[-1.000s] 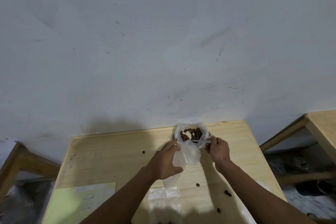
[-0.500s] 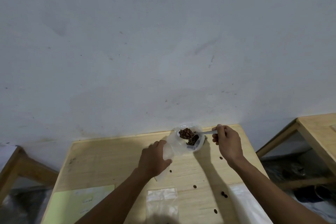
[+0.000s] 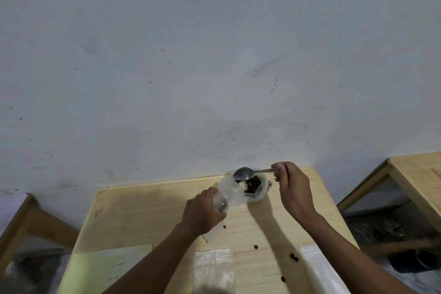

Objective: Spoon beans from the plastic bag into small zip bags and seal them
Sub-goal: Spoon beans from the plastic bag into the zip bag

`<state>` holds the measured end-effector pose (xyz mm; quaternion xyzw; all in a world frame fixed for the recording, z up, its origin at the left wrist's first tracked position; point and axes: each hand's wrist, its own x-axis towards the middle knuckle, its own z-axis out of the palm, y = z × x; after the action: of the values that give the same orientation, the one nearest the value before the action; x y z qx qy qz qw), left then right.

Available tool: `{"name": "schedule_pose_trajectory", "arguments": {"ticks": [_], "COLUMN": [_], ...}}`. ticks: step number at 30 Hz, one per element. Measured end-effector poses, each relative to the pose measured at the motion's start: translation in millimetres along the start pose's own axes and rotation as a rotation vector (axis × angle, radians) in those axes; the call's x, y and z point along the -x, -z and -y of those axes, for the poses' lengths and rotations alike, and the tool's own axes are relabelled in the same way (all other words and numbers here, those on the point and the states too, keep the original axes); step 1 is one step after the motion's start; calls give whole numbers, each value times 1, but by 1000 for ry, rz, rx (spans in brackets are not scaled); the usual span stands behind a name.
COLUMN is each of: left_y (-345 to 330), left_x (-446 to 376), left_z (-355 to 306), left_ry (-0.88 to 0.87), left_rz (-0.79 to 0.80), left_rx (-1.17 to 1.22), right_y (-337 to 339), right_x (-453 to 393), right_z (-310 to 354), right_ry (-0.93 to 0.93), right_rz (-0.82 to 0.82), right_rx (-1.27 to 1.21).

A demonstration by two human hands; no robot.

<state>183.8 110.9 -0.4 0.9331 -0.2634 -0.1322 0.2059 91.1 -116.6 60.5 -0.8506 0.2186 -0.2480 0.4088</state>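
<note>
The right hand (image 3: 294,192), which was at the plastic bag (image 3: 241,188) a second ago, is now pinching a spoon (image 3: 242,173) over its beans (image 3: 253,185), so scooping is starting. The left hand's fingers (image 3: 210,194) are curling around a small zip bag (image 3: 220,205) beside it, near the surface's (image 3: 143,217) far edge, with open room nearer the person.

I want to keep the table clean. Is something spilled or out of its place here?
Yes. Several loose beans lie scattered on the bare wooden table, outside the plastic bag of beans. They sit between the two arms and toward the near edge, apparently spilled. The spoon over the bag looks empty.
</note>
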Motion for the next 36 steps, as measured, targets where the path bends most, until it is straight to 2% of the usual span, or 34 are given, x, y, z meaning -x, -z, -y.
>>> {"name": "schedule_pose_trajectory", "arguments": {"ticks": [4, 8, 14, 17, 22, 25, 28, 32, 36], "left_y": [-4, -11, -24, -31, -37, -36, -34, -28, -15], "left_x": [-1, -5, -12, -12, -12, -12, -10, -6, -3], "left_z": [3, 0, -5, -8, -15, -17, -13, -4, 0], "left_ry": [-27, -204, -279, -303, -300, -294, -295, -290, -202], "left_rz": [56, 110, 163, 181, 204, 198, 178, 109, 41], "left_rx": [64, 136, 66, 11, -35, -23, 13, 89, 69], "right_y": [-4, -18, -35, -40, -51, -54, -52, -42, -21], "right_x": [-4, 1, 19, 29, 30, 26, 21, 11, 0], "right_z": [-30, -59, -67, -69, -74, -73, -71, -64, -47], "right_ry": [-114, -135, -114, -191, -453, -636, -738, -768, -690], "right_rz": [-6, 3, 19, -1, 36, 1, -42, -77, -81], "right_rx": [24, 101, 100, 83, -4, -163, -299, -377, -402]}}
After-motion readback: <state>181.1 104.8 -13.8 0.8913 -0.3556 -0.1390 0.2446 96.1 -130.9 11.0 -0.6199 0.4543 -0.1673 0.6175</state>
